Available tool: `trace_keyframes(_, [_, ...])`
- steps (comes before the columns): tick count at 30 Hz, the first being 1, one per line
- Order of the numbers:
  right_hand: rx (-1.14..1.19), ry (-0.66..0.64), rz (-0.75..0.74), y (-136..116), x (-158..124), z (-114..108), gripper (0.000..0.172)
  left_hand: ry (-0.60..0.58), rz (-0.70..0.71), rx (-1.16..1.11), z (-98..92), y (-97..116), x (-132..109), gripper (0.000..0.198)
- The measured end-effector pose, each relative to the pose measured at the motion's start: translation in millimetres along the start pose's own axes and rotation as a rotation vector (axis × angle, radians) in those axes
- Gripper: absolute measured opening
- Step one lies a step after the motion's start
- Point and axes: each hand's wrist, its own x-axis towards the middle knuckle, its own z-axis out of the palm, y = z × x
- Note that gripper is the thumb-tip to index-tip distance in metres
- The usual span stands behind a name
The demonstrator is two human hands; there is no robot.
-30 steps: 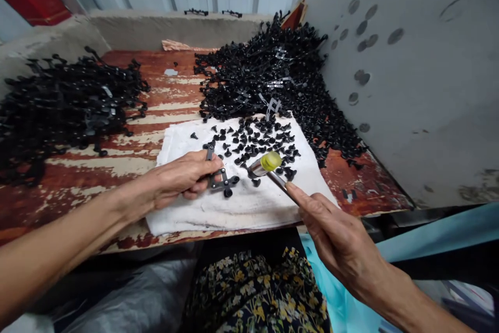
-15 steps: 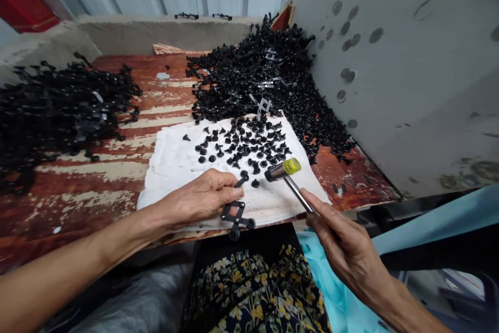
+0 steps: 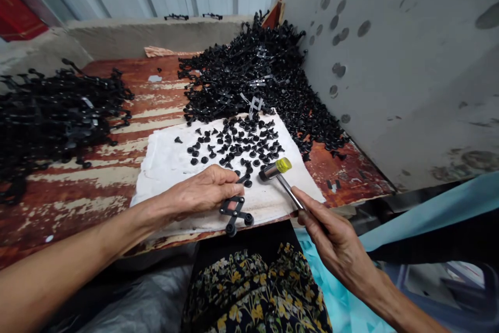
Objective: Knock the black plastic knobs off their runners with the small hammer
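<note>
My left hand (image 3: 202, 192) is closed on a black plastic frame piece (image 3: 235, 211) with round knobs, holding it at the near edge of a white cloth (image 3: 167, 164). My right hand (image 3: 331, 234) grips the thin metal handle of a small hammer (image 3: 276, 169) with a yellow tip. The hammer head hovers just above the cloth, to the right of the frame piece. Several small black plastic studs (image 3: 237, 143) lie scattered on the cloth beyond both hands.
A big heap of black plastic parts (image 3: 257, 73) fills the back right of the worn red wooden table (image 3: 78, 182); another heap (image 3: 50, 115) lies at the left. A grey wall (image 3: 390, 63) stands on the right. Floral fabric (image 3: 253, 296) covers my lap.
My left hand pulled the frame piece from the middle of the cloth to its near edge. The hammer drew back toward me and then dipped slightly.
</note>
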Motion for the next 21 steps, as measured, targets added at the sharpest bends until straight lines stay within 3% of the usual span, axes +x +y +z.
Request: trace_keyframes(21, [0.019,-0.016,0.013,1.1,-0.8,0.3,0.047,-0.047,-0.003,-0.006,0.6,-5.6,5.1,0.032])
